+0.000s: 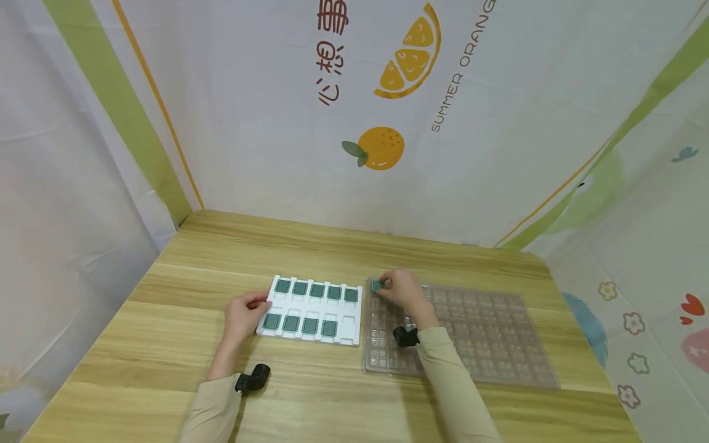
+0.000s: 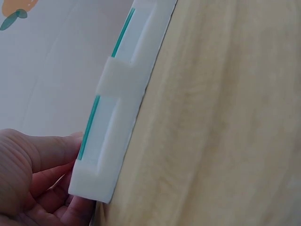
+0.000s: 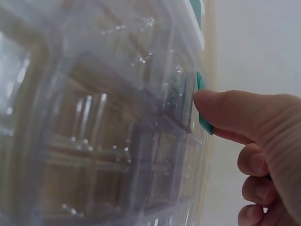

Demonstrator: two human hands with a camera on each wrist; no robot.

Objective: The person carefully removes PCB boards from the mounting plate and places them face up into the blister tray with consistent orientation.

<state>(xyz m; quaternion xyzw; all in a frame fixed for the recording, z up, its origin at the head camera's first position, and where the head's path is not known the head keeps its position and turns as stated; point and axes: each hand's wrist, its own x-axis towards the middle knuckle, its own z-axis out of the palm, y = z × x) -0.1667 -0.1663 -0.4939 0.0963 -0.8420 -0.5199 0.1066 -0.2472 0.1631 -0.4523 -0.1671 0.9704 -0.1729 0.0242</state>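
Beige sleeves (image 1: 460, 387) reach in from the near side, two in all, each wrist carrying a black camera (image 1: 253, 378). Beyond them, over the wood-grained table (image 1: 310, 400), the left hand (image 1: 242, 317) grips the left end of the white tray (image 1: 314, 306), thumb at the edge, other fingers curled lower down. The right hand (image 1: 407, 292) pinches one green square (image 1: 376, 286) between thumb and finger at the far left corner compartment of the clear plastic tray (image 1: 482, 332). Whether that square already rests on the compartment's floor, I cannot tell.

A slip seems the likeliest trouble: the piece is thin and held in a small pinch, so letting go unevenly could leave it slanted against a divider. The right forearm crosses the clear tray, and a low sleeve or camera might nudge it out of line. A tug from the left hand could jolt the white tray and unseat what lies in it.

Counted up: two hands, two trays side by side, ten green squares in sight. Nine sit in the white tray, five along the far row and four along the near one; the tenth is in the right hand.

Farthest back hangs a white curtain (image 1: 266, 123), printed with one whole orange (image 1: 381, 148) and one cut slice.
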